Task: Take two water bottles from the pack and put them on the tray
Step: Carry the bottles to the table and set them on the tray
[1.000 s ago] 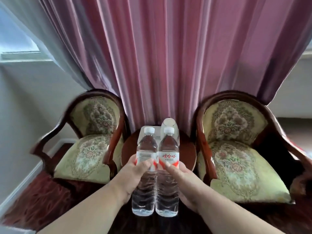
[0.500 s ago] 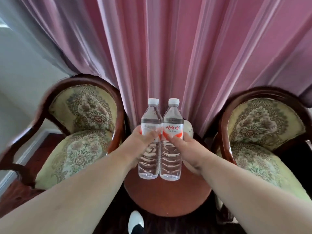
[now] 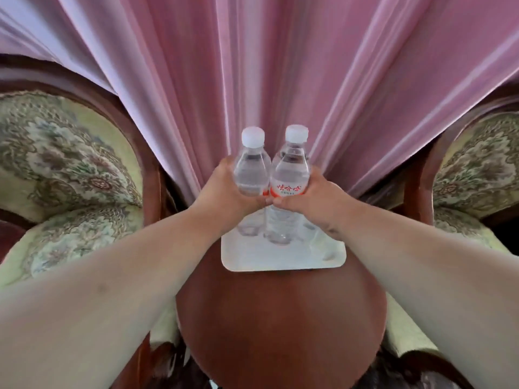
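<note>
Two water bottles stand upright and touching at frame centre, the left bottle (image 3: 252, 169) clamped in the left hand (image 3: 224, 192), the right bottle (image 3: 290, 178) in the right hand (image 3: 314, 202), their bases at the white tray (image 3: 280, 259) on the round counter (image 3: 280, 327). Armchairs flank both sides.

A furnished sitting room: pink curtain (image 3: 252, 66), upholstered armchairs (image 3: 64, 175), small round wooden table (image 3: 280, 318).
</note>
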The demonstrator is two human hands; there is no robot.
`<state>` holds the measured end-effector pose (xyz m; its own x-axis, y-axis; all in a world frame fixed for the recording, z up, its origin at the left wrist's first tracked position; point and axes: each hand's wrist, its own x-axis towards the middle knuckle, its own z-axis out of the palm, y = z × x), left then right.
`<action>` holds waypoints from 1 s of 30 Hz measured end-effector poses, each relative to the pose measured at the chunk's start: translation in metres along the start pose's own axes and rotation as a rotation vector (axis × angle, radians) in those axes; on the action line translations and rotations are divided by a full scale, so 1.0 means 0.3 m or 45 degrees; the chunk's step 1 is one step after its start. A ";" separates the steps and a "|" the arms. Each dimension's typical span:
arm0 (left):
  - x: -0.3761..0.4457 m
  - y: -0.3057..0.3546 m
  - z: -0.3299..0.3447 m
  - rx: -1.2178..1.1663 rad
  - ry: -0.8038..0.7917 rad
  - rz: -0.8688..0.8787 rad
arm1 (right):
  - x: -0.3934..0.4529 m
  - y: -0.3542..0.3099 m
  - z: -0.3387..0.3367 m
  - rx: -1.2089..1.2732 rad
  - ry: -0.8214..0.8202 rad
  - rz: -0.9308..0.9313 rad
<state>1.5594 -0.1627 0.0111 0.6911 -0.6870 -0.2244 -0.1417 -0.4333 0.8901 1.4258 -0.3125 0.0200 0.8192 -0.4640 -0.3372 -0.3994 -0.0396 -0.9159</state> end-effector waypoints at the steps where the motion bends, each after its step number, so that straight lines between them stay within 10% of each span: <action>1: 0.036 -0.040 0.016 0.009 0.054 -0.007 | 0.038 0.002 0.005 -0.024 -0.021 -0.020; 15: 0.266 -0.452 0.144 0.073 0.311 -0.123 | 0.397 0.281 0.136 -0.369 0.001 -0.010; 30: 0.257 -0.388 0.108 0.434 0.353 -0.141 | 0.443 0.214 0.091 -0.802 -0.081 -0.057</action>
<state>1.6062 -0.1842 -0.1226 0.8725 -0.4634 -0.1550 -0.2491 -0.6947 0.6748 1.5202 -0.3528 -0.0897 0.8558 -0.3972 -0.3315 -0.5140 -0.5799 -0.6321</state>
